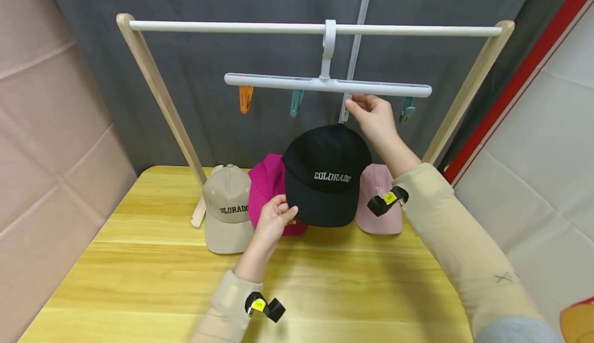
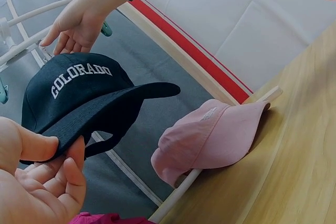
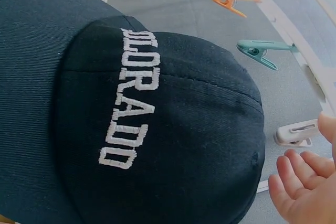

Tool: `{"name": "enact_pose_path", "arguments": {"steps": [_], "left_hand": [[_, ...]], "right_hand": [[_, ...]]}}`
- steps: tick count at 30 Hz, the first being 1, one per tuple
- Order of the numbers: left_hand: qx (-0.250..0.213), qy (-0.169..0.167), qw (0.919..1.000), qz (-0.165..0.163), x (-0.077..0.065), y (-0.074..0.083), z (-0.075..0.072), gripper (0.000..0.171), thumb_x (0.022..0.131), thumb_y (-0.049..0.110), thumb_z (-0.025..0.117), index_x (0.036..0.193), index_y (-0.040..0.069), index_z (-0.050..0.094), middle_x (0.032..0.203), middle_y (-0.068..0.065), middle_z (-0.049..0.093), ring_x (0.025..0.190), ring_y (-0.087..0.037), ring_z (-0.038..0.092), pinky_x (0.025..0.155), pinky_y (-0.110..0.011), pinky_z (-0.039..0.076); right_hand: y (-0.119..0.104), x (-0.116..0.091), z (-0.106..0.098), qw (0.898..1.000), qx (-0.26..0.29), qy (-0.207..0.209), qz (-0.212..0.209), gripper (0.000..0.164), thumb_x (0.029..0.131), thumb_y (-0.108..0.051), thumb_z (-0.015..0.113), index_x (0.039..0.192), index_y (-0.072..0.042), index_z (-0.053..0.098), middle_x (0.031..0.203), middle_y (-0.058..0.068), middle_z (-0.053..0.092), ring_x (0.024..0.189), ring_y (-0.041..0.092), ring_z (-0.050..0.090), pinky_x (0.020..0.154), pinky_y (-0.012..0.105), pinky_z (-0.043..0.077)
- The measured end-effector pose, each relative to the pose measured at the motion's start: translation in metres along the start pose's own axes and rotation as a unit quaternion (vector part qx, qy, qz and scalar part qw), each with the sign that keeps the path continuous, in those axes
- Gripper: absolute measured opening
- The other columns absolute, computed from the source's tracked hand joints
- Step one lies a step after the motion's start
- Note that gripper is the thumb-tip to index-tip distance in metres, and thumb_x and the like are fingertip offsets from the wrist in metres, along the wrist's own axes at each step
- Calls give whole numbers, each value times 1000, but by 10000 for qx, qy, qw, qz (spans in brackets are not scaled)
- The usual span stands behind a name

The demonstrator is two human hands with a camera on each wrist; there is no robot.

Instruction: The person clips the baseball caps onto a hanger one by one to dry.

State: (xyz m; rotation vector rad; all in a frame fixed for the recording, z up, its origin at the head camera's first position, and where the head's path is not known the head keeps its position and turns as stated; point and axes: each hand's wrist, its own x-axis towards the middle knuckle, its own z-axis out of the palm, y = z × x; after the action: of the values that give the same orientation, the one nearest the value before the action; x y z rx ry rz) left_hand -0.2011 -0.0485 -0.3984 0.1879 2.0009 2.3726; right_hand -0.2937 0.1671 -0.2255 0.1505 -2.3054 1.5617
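Note:
My left hand (image 1: 273,220) pinches the brim of a black cap (image 1: 320,152) lettered COLORADO, thumb on top and fingers beneath. The cap is raised off the table, its crown just below a white clip (image 1: 345,107). At that clip's upper end is my right hand (image 1: 375,118); its thumb and fingers pinch the clip where it hangs from a white hanger (image 1: 278,82). Seen from the right wrist, the white clip (image 3: 296,133) lies beside the cap's crown (image 3: 210,129), apart from it. An orange clip (image 1: 245,99) and two teal clips (image 1: 296,102) also hang there.
The hanger hooks over a white rod (image 1: 223,27) on a wooden frame (image 1: 162,95). On the wooden table (image 1: 153,281) sit a beige cap (image 1: 227,203), a magenta cap (image 1: 266,178) partly behind the black one, and a pink cap (image 1: 378,214). A grey curtain (image 1: 209,64) hangs behind.

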Motion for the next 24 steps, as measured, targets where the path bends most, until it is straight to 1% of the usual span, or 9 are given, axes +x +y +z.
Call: {"name": "enact_pose_path", "arguments": {"steps": [5, 10, 14, 20, 24], "left_hand": [[-63, 6, 10000, 57, 0, -1, -1, 24, 84, -5, 55, 108, -8, 50, 92, -13, 64, 69, -12, 58, 64, -30, 48], [-70, 39, 10000, 34, 0, -2, -2, 24, 84, -6, 55, 108, -7, 51, 94, -14, 64, 70, -11, 58, 62, -27, 47], [-97, 28, 9999, 25, 0, -1, -2, 24, 84, -6, 55, 108, -7, 51, 94, -14, 64, 71, -12, 58, 62, -27, 47], [-146, 39, 9999, 46, 0, -1, -3, 24, 84, -6, 55, 108, -7, 50, 93, -14, 64, 71, -12, 58, 62, -27, 47], [-194, 69, 9998, 22, 0, 0, -4, 24, 84, -6, 55, 108, -7, 50, 93, -13, 64, 71, -13, 58, 63, -27, 47]], "right_hand": [[-2, 3, 3, 9998, 182, 61, 63, 40, 87, -28, 60, 116, -1, 57, 105, 9, 59, 88, 13, 53, 76, 26, 43], [-2, 4, 4, 9993, 345, 50, 138, 38, 87, -27, 60, 114, -1, 57, 101, 7, 59, 87, 13, 52, 77, 31, 43], [-3, 5, 4, 9988, 455, 9, 163, 38, 87, -27, 60, 114, -1, 57, 99, 6, 59, 87, 14, 51, 78, 32, 43], [-3, 7, 3, 9988, 439, -29, 202, 41, 87, -27, 59, 118, -1, 56, 101, 7, 59, 89, 16, 52, 81, 35, 42], [-3, 7, 3, 9992, 328, -69, 208, 41, 87, -29, 59, 118, -2, 56, 103, 7, 59, 90, 17, 52, 77, 30, 43]]}}
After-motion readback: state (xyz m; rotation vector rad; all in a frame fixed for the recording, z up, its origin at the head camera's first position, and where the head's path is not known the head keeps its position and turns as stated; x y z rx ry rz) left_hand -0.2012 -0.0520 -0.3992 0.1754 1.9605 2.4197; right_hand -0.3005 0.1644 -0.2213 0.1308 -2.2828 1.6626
